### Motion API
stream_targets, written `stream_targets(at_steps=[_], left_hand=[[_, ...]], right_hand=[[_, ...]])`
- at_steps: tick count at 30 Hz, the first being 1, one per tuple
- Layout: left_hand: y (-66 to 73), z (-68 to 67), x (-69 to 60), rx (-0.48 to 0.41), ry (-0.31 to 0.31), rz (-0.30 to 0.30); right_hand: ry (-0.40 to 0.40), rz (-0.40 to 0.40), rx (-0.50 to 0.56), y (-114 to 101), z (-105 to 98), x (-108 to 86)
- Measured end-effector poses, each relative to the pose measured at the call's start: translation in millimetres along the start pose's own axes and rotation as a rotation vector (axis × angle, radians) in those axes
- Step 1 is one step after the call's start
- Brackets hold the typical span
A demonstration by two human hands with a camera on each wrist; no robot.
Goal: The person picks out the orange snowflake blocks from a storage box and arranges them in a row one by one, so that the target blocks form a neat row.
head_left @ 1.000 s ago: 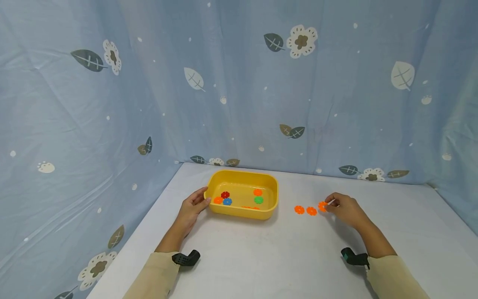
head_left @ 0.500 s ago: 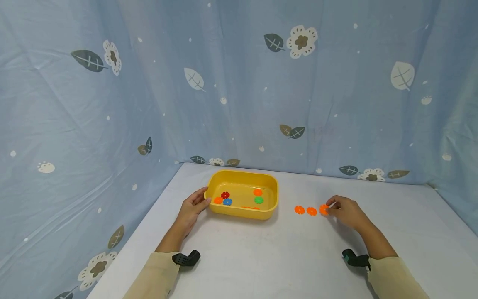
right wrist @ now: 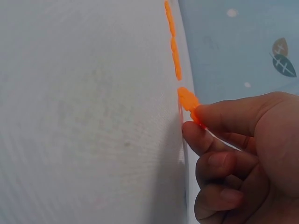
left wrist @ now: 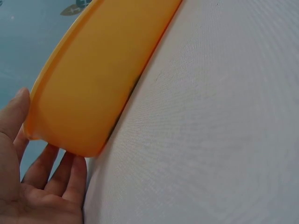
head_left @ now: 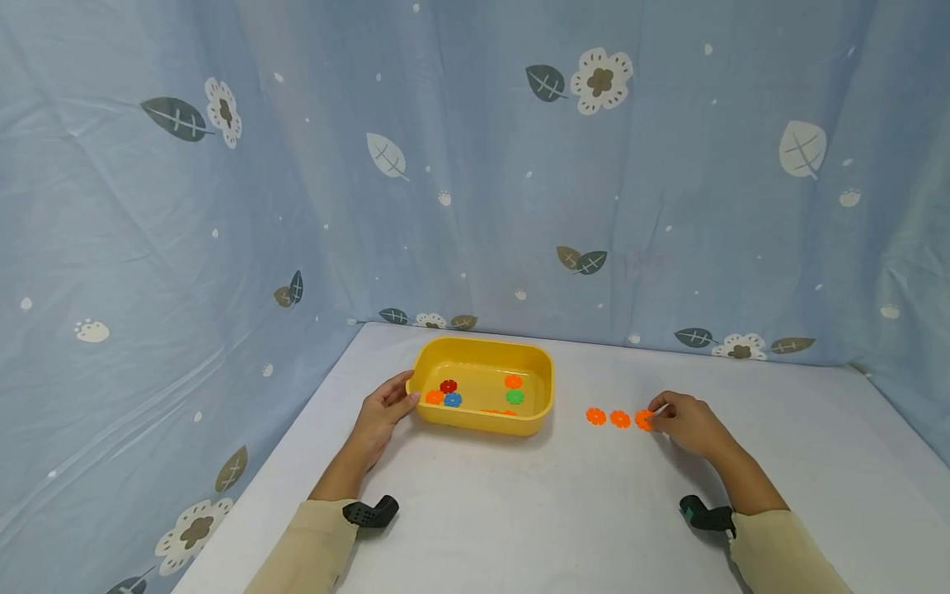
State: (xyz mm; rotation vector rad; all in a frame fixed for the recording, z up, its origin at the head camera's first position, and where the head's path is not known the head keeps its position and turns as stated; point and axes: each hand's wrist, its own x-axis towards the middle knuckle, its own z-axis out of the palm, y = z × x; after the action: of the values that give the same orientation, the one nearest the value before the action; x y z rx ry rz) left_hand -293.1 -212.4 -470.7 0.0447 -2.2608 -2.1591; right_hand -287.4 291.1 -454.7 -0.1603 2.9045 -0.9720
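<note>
White table [head_left: 519,511] with yellow tray [head_left: 475,421] near its far edge. The left hand [head_left: 382,421] grips one end, thumb at the rim and fingers against the end wall; a light, steady hold should suffice. The right hand [head_left: 686,422] pinches an orange disc [head_left: 642,420] between thumb and forefinger — a narrow grip, the remaining fingers folded — at the right end of a row begun by a first flat disc [head_left: 596,417] and a second flat disc [head_left: 620,419]. The step appears to be setting the pinched disc in line. It is tilted in the right wrist view; best practice would be to lower it level, match the existing gap and part the fingers without dragging it.

Obscured details: the tray's front wall conceals most of the orange pieces [head_left: 492,412] behind it, so their number cannot be told; the left wrist view shows only the tray's outer side, cut off above. The fingers cover part of the pinched disc — whether its lower edge touches the cloth-like surface cannot be made out.
</note>
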Motion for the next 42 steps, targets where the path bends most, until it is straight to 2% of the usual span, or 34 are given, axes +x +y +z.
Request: stream_targets(at_steps=[10, 21, 42], left_hand=[[1.9, 0.2, 0.8, -0.018, -0.002, -0.012], [-0.7, -2.1, 4.3, -0.017, -0.01, 0.005], [-2.8, -1.0, 2.7, -0.029, -0.009, -0.006]], right_hand=[[0.004, 0.012, -0.035, -1.2, 0.0, 0.7], [-0.007, 0.007, -0.047, -2.9, -0.9, 2.0], [-0.03, 0.008, -0.08, -4.4, -0.5, -1.3]])
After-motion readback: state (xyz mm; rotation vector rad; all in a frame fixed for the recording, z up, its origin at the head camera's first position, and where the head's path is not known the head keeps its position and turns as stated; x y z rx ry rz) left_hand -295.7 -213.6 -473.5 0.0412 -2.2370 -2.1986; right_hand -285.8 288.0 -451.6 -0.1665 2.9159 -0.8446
